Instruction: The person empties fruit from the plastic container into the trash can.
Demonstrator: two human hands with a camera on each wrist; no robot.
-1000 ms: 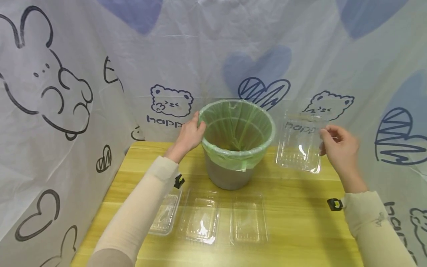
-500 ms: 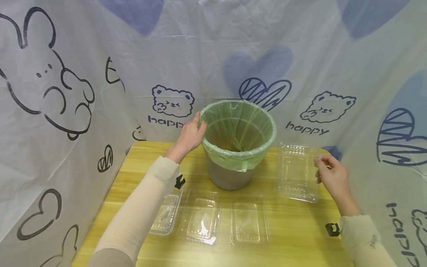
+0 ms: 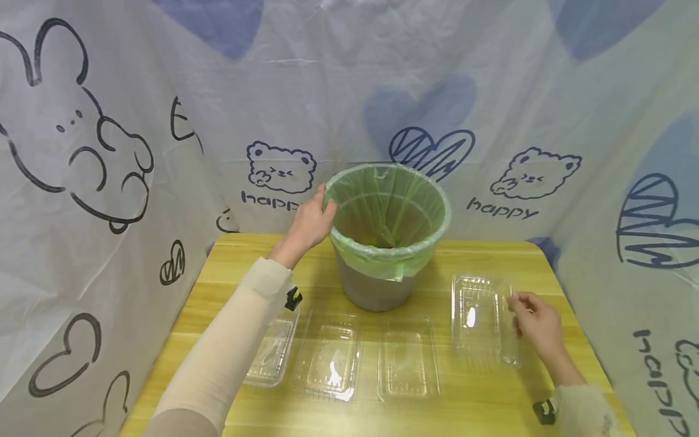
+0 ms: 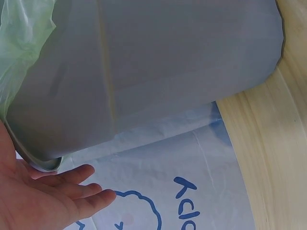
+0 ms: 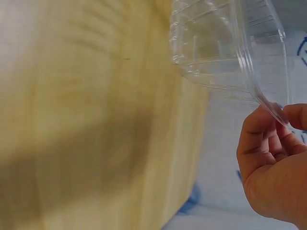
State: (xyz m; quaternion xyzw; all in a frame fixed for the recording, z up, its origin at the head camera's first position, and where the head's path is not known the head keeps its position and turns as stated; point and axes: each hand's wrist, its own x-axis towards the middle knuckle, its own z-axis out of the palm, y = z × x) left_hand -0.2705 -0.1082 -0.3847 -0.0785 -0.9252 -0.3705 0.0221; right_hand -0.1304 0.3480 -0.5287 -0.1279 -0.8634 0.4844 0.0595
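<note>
My left hand [image 3: 312,223] is at the left rim of a grey trash can [image 3: 377,291] lined with a green plastic bag [image 3: 404,212]. The rim sits between thumb and index finger, while the other fingers extend loosely in the left wrist view. On the right, my right hand [image 3: 537,321] pinches the edge of a clear plastic clamshell box [image 3: 475,315] between thumb and fingers. The box hangs close over the table in the head view; the right wrist view shows its ribbed wall and folded edge. Red and yellow bits show inside the bag.
Three similar clear boxes lie in a row on the wooden table [image 3: 491,413]: a left box [image 3: 271,358] partly behind the left sleeve, a middle box [image 3: 330,358] and a right box [image 3: 408,361]. A printed white curtain [image 3: 338,79] encloses the table's back and sides.
My right hand has brought the clear box down from beside the can's rim toward the table and nearer to me. My left hand has stayed at the rim.
</note>
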